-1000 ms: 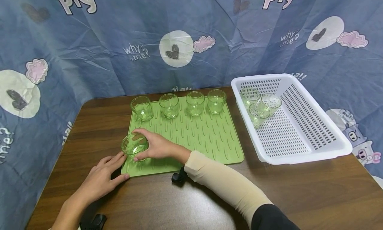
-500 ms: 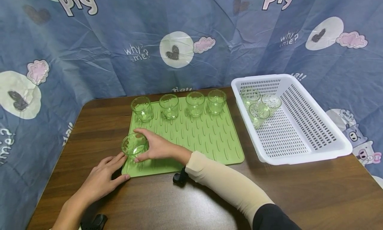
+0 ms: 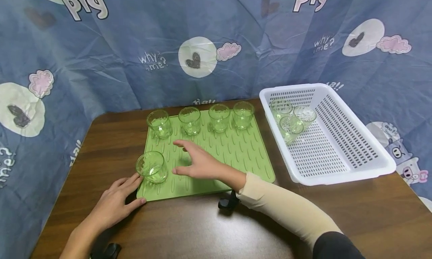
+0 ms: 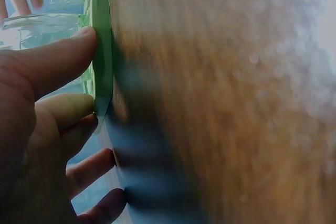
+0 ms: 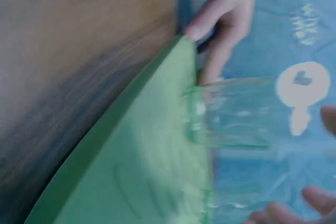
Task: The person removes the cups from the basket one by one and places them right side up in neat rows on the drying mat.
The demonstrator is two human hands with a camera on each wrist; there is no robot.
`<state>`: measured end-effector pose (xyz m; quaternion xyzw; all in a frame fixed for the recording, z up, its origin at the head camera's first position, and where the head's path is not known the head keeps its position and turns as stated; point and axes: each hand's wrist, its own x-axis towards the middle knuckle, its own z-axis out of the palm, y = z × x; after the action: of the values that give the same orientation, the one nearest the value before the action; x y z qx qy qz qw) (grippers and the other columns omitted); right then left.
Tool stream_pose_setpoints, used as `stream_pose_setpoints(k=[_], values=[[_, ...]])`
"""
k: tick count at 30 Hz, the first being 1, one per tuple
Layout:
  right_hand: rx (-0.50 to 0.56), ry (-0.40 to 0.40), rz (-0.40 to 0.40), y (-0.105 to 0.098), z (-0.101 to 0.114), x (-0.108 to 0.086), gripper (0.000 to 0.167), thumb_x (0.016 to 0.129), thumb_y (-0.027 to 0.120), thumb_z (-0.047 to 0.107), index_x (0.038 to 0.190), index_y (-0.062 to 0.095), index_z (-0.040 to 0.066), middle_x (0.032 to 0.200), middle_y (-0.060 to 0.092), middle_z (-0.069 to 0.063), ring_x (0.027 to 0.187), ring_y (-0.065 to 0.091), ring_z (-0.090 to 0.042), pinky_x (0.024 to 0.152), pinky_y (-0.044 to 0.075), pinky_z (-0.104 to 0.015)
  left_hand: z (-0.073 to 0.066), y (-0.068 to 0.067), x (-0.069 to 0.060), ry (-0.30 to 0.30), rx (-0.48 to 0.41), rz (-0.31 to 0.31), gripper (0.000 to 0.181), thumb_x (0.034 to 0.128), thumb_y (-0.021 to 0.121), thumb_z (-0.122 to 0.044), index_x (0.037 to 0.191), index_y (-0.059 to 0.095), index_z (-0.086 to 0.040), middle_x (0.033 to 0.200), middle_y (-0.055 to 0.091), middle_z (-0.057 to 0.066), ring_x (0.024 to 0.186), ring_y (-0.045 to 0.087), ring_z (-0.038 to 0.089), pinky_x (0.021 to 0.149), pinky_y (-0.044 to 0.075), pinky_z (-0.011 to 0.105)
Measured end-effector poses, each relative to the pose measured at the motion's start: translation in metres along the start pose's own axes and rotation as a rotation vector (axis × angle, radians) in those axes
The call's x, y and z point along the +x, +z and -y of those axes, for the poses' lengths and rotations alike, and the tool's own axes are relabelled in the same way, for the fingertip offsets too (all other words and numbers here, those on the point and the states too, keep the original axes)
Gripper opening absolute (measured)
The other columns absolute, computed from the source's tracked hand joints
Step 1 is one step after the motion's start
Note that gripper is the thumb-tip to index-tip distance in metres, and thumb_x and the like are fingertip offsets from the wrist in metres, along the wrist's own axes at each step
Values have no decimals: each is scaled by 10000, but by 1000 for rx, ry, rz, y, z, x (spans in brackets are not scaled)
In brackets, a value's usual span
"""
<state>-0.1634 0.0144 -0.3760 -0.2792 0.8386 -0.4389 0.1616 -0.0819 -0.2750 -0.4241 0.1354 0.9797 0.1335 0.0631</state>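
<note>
Nearest, a strip of brown wooden table (image 3: 189, 229) runs along the front edge of the green mat (image 3: 219, 150), leaving a wide band of bare wood below it, crossed on the right by a beige sleeve (image 3: 290, 208). The left hand (image 3: 119, 197) lies at the mat's near left corner, relaxed and grasping nothing, its thumb touching the mat's edge and its other fingers reaching forward beside the left border. Just past those fingertips one green-tinted glass (image 3: 153, 171) stands upright on the mat, close to that border. To its right the right hand (image 3: 199, 163) is released, thumb and forefinger spread wide, with a gap between them and the glass. Behind and to the right of this hand, ridged mat surface stretches to the right border. Farther back, four glasses (image 3: 202, 120) stand upright in a row along the mat's far edge, the two on the right set closer together. Beyond the right border, across a narrow strip of wood, sits one white basket (image 3: 344, 180); three glasses (image 3: 291, 126) cluster by its left wall, with slotted floor spreading rightward and toward the front. That counts eight glasses in all. A blue printed cloth (image 3: 135, 34) hangs behind the table.
</note>
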Motion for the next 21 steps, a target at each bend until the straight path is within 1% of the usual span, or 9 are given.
stream_pose_setpoints(k=[3,6,11,18,21], values=[[84,58,-32,-15,0,-20,761,894,731,284,1541,340,196,1573,401,-29,1412,428,-248,1136,404,-466,0,1,0,3,-5,3,736,890,702,-474,1467,494,-68,1545,433,193,1327,413,448,915,375,710],[128,66,-60,-27,-1,-35,708,901,721,243,1516,379,160,1542,437,-59,1395,437,-264,1130,407,-489,0,1,2,6,-7,0,734,887,708,-469,1464,499,-67,1543,436,191,1321,416,446,916,373,710],[92,32,-66,-39,-4,-49,695,897,721,236,1500,397,117,1539,442,-83,1386,448,-298,1112,417,-519,1,1,3,1,-1,6,744,888,704,-474,1466,491,-56,1544,429,196,1314,410,472,909,369,716],[23,41,-90,-51,-10,-63,667,900,717,246,1488,419,148,1539,444,-62,1381,463,-287,1089,442,-505,1,1,3,-2,7,9,744,886,708,-468,1465,492,-55,1543,430,196,1312,410,478,903,371,721],[-8,30,-97,-57,-11,-70,647,904,714,249,1478,432,153,1531,452,-55,1376,470,-278,1082,450,-498,0,2,3,-2,10,10,743,883,713,-463,1464,494,-55,1540,433,199,1310,413,473,907,373,720]])
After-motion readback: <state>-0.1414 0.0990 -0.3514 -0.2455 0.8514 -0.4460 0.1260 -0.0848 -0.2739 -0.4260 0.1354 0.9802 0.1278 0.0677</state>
